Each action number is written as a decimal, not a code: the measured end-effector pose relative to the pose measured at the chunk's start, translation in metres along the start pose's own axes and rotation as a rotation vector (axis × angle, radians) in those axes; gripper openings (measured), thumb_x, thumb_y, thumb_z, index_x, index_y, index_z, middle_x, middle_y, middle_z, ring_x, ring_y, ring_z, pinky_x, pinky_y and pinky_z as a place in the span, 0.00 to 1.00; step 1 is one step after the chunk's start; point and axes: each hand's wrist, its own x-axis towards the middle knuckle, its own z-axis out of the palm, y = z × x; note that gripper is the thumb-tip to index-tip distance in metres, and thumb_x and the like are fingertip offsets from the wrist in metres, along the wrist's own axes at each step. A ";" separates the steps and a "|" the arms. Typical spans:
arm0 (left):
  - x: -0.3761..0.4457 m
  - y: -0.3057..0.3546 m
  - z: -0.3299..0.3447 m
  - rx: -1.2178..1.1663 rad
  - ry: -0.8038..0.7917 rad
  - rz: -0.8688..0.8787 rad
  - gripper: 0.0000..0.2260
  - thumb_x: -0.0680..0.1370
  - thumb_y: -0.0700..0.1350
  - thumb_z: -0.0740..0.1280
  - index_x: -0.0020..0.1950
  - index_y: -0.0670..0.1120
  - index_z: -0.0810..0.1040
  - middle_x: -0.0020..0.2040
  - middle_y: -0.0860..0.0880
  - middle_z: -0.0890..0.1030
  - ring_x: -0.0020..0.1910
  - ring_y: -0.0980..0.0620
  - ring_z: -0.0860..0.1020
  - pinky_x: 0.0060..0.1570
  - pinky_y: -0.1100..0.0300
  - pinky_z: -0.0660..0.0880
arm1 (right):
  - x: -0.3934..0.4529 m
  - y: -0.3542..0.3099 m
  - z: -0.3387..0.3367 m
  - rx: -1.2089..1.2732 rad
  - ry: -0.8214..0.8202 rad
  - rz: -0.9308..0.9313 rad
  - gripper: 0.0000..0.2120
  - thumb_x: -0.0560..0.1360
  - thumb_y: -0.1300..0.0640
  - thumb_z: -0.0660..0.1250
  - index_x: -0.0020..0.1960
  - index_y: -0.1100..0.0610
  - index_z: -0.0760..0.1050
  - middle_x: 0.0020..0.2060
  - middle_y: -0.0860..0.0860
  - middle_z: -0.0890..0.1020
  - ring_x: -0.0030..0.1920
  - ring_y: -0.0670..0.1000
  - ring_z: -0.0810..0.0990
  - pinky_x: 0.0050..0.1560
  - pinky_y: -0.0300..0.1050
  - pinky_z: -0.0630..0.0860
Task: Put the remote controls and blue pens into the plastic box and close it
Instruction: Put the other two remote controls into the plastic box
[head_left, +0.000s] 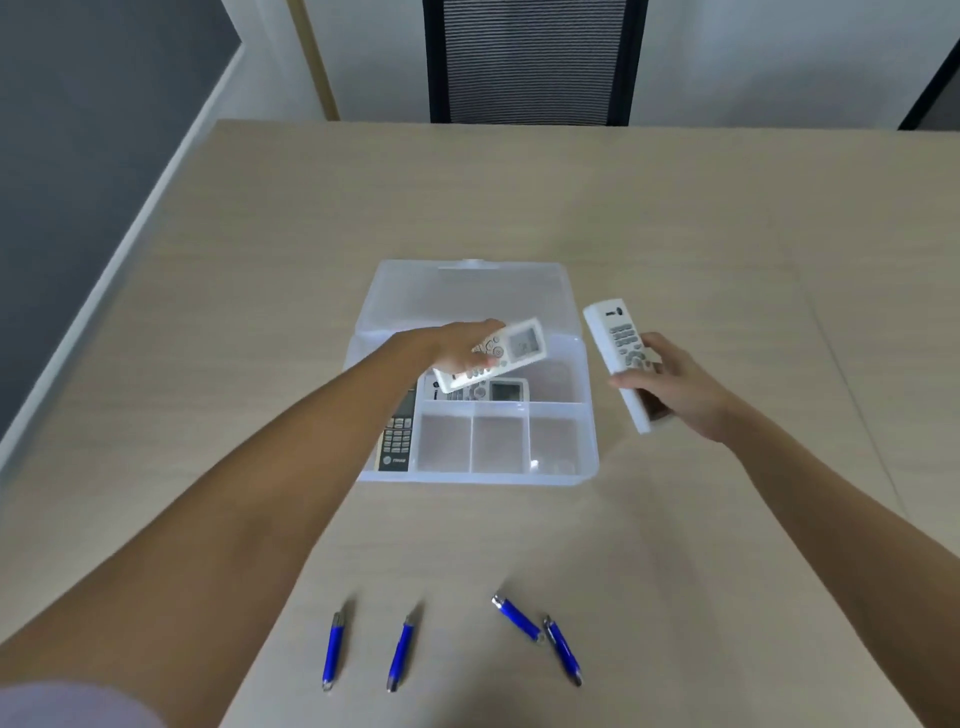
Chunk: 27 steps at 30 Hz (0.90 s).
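Note:
A clear plastic box (586, 415) lies open mid-table, its lid (467, 296) folded back on the far side. Inside lie a white remote (485, 391) in the large compartment and a dark-keyed remote (397, 439) along the left wall. My left hand (457, 345) holds a white remote with a screen (514, 349) above the large compartment. My right hand (675, 387) grips a long white remote (618, 348) just right of the box. Several blue pens lie near the front edge: (333, 644), (401, 652), (517, 618), (563, 649).
The wooden table (675, 218) stretches beyond the box. A black mesh chair (530, 62) stands at the far edge. The table's left edge (156, 249) runs diagonally beside a dark floor. Three small front compartments (498, 441) in the box hold nothing.

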 end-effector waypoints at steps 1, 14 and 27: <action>0.010 -0.004 -0.001 0.073 -0.034 -0.003 0.24 0.81 0.49 0.59 0.77 0.52 0.56 0.72 0.45 0.71 0.66 0.43 0.72 0.63 0.47 0.71 | 0.007 -0.003 0.003 -0.011 -0.016 0.004 0.22 0.70 0.59 0.72 0.61 0.50 0.71 0.47 0.49 0.81 0.44 0.49 0.80 0.38 0.43 0.74; 0.037 -0.053 0.029 0.426 -0.174 -0.172 0.18 0.81 0.53 0.54 0.71 0.56 0.66 0.73 0.44 0.62 0.71 0.40 0.61 0.71 0.45 0.61 | 0.060 0.007 0.040 -0.243 -0.102 0.011 0.25 0.66 0.58 0.74 0.59 0.49 0.70 0.46 0.49 0.81 0.44 0.54 0.81 0.39 0.45 0.76; -0.074 -0.117 0.095 -0.003 0.836 -0.626 0.23 0.80 0.46 0.57 0.76 0.48 0.59 0.70 0.41 0.69 0.67 0.38 0.69 0.66 0.40 0.63 | 0.103 -0.017 0.144 -1.069 -0.303 -0.274 0.29 0.73 0.36 0.61 0.70 0.47 0.62 0.59 0.54 0.80 0.59 0.60 0.75 0.61 0.55 0.64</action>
